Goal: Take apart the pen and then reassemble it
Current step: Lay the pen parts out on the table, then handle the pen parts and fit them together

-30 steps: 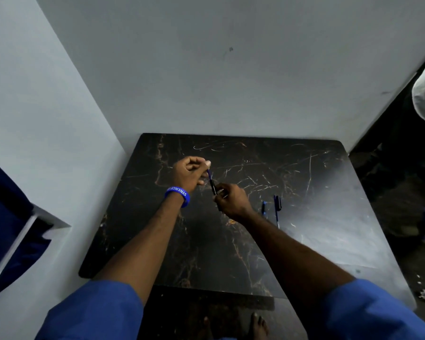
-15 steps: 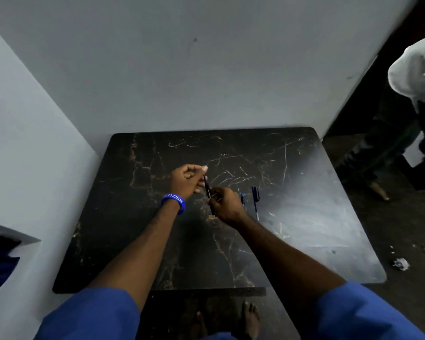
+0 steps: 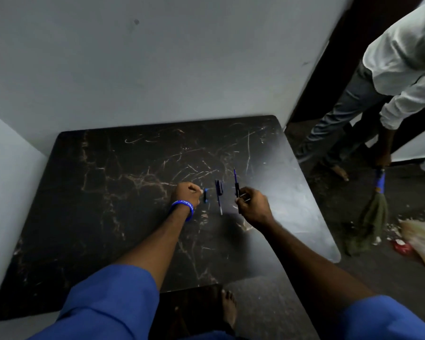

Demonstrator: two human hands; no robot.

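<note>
On the dark marble table my right hand is shut on the dark pen barrel, whose thin blue end points away from me. My left hand is a closed fist resting on the table, its fingertips right beside a small blue pen piece; I cannot tell whether it pinches anything. Between my hands lies a longer blue pen part with a clip, flat on the table and untouched.
Grey walls close off the table at the back and left. At the right, another person in a white shirt sweeps the floor with a broom; litter lies there. My bare foot shows below the table's front edge.
My hands, joined on the pen barrel before, have pulled apart. The right hand carried the barrel to the right past the lying parts; the left hand dropped beside the small blue piece. The view swung right.
</note>
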